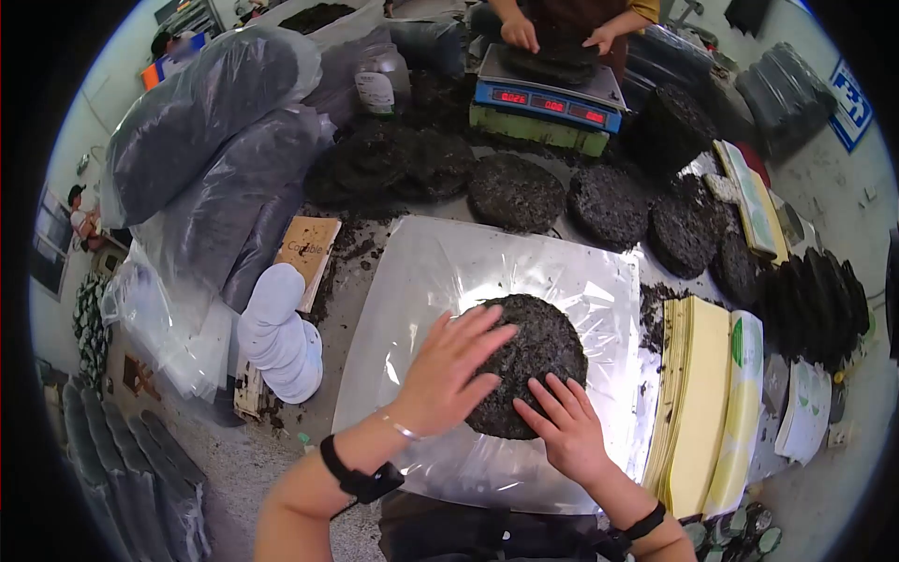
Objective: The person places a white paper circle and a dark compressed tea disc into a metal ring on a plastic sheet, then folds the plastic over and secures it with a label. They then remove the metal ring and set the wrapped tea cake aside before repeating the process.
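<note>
A dark, rough, round cake (543, 342) that looks like dried seaweed lies flat on a clear plastic sheet (403, 290) in front of me. My left hand (448, 367) rests on its left side with the fingers spread. On its lower right edge lies my right hand (571, 433), fingers stretched out and slightly apart. Neither hand is closed around anything. Bright light reflects off the sheet around the cake.
More dark cakes (515, 192) ring the sheet's far side. A digital scale (548, 100) stands beyond, with a co-worker's hands (604, 37) above it. Yellow packaging bags (698, 403) are stacked at right; white discs (281, 328) and large filled bags (201, 122) at left.
</note>
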Demonstrator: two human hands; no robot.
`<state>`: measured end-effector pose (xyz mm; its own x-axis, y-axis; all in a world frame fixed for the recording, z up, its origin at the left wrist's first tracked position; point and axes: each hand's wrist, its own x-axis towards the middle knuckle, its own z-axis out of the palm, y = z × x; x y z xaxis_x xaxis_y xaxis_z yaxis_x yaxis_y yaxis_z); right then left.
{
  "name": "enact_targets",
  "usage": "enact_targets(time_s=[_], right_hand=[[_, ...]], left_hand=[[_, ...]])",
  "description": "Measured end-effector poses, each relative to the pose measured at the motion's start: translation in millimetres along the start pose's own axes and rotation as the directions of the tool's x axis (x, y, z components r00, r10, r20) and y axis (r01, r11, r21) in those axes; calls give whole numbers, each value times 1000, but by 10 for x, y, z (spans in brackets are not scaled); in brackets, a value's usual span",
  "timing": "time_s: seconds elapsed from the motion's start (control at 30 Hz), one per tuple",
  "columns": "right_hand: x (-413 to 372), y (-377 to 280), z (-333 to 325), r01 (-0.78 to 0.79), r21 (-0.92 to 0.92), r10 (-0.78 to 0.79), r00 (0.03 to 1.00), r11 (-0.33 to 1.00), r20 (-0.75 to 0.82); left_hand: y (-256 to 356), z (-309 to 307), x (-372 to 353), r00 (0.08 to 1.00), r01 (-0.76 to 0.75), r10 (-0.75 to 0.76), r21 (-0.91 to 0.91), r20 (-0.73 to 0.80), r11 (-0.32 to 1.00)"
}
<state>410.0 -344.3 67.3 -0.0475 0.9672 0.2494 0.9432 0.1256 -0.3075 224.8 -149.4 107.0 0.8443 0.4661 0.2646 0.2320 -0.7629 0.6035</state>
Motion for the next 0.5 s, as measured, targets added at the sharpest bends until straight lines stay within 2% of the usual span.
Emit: enact_targets(time_s=[0.07, 0.13, 0.23, 0.3, 0.33, 0.4, 0.43, 0.5], right_hand=[[-24, 39, 65, 4, 10, -4, 997, 1000, 81], [-8, 74, 79, 31, -21, -29, 996, 999, 86], [63, 57, 6, -49, 1, 48, 982, 999, 182], [14, 191, -19, -76, 304, 23, 984, 949, 174], [60, 224, -6, -78, 300, 24, 983, 951, 180], [157, 241, 76, -169, 80, 166, 985, 982, 48], [190, 221, 163, -147, 38, 148, 989, 988, -26], [272, 268, 279, -151, -9, 151, 989, 989, 3]], left_hand=[[7, 307, 148, 986, -91, 66, 167, 150, 982], [-76, 609, 205, 953, -241, 160, 323, 256, 915], [-165, 864, 243, 960, -209, 111, 397, 256, 894], [-209, 903, 222, 954, -210, 105, 376, 281, 902], [-227, 926, 235, 954, -199, 93, 367, 286, 909], [-280, 1030, 208, 941, -179, 66, 325, 331, 929], [-332, 1111, 174, 922, -169, 23, 349, 386, 922], [-407, 1251, 172, 872, -140, -72, 388, 484, 911]])
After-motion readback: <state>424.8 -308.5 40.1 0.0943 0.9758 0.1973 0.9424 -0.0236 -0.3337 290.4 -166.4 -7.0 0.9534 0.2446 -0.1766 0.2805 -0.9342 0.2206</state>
